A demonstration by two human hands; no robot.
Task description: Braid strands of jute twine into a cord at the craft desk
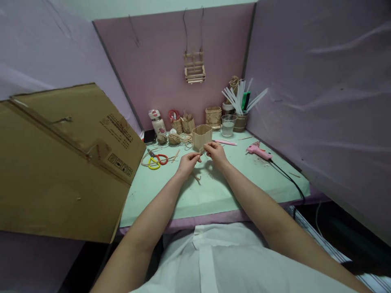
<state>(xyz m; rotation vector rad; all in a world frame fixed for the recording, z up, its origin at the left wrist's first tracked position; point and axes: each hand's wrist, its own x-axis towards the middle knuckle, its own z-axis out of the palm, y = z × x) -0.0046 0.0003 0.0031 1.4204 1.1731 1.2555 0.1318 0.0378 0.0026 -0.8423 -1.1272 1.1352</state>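
Your left hand (187, 162) and right hand (215, 154) meet over the green bench (214, 191), fingers pinched shut on a thin twine strand (202, 151) just below the small box of pale wooden sticks (202, 136), open-topped and upright at 12 o'clock.
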